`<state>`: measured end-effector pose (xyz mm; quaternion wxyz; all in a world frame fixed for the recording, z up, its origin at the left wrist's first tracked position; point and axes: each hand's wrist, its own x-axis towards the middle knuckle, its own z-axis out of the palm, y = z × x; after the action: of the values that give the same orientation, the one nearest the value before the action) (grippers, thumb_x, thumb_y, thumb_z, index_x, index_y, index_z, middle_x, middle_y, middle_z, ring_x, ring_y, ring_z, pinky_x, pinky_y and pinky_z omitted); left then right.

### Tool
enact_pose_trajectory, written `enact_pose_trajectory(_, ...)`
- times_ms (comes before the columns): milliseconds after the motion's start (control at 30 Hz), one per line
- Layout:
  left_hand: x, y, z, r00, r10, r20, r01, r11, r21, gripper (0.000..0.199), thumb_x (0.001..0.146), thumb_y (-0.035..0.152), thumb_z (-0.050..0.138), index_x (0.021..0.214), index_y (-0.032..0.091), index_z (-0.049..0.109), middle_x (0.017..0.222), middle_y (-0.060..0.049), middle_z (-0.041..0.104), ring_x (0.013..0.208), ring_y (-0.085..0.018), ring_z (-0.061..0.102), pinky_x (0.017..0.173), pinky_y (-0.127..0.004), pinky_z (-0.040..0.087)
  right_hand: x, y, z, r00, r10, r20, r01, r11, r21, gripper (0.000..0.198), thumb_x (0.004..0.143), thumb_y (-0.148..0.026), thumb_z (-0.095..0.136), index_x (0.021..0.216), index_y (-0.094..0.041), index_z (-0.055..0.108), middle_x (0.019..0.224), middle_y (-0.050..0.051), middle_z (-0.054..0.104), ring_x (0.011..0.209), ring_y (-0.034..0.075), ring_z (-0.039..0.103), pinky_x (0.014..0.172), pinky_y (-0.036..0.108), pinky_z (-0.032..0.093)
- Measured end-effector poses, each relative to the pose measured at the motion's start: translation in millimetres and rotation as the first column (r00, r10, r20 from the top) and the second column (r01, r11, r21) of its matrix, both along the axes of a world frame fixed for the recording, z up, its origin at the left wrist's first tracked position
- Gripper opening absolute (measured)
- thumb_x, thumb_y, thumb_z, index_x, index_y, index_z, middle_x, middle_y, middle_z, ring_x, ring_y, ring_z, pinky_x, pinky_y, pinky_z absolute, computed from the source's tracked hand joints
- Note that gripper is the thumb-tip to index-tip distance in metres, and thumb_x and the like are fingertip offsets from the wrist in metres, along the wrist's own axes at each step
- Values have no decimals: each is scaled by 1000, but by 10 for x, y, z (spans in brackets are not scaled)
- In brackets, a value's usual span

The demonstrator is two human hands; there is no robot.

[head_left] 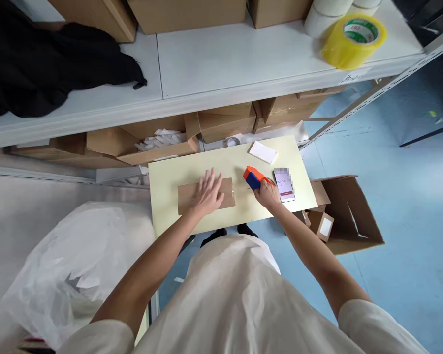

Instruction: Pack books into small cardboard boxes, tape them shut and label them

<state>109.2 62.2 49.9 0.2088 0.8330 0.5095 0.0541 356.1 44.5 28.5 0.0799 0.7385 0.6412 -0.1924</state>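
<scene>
A flat brown cardboard box (pixel 186 197) lies on the pale yellow table (pixel 165 184). My left hand (pixel 207 194) rests on top of it with the fingers spread. To the right, just past the box's edge, my right hand (pixel 268 195) is closed round an orange and blue tape dispenser (pixel 256 176). The tape inside it cannot be made out. Beside that hand lies a phone (pixel 284 186) with its screen lit, and farther back on the table is a small white box (pixel 263 152).
A grey shelf (pixel 221 66) spans the far side, bearing a yellow tape roll (pixel 354 42) and dark cloth (pixel 59 64). Under it stand open cartons (pixel 107 140). An open carton (pixel 358 216) with small boxes sits right on the floor; a clear plastic bag (pixel 84 255) is left.
</scene>
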Motion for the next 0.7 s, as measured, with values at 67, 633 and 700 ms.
enact_pose_trajectory(67, -257, -75, -41, 980, 198, -3, -197, 980, 17, 70, 87, 38, 46, 146, 13, 19, 155, -20, 0, 142, -36, -4, 109, -61, 7, -40, -64, -150, 999, -35, -18, 34, 999, -29, 28, 87, -21, 39, 105, -7, 54, 89, 17, 66, 82, 27, 62, 70, 34, 41)
enact_pose_trajectory(633, -1198, -511, -271, 574, 648, 501, -227, 713, -663, 74, 78, 53, 56, 139, 16, 35, 136, -15, 50, 125, -28, 47, 104, -42, 38, -468, -556, -417, 769, 276, -577, -156, 956, 249, 106, 73, -30, 64, 148, -20, -10, 154, 16, 10, 141, 30, 17, 109, 47, 30)
enact_pose_trajectory(700, -1259, -565, -332, 576, 643, 504, -166, 697, -698, 82, 71, 49, 66, 139, 15, 34, 134, -16, 51, 122, -29, 50, 102, -43, 40, -581, -540, -460, 718, 245, -651, -149, 968, 200, 110, 70, -31, 69, 148, -22, -8, 154, 16, 14, 140, 30, 20, 109, 46, 29)
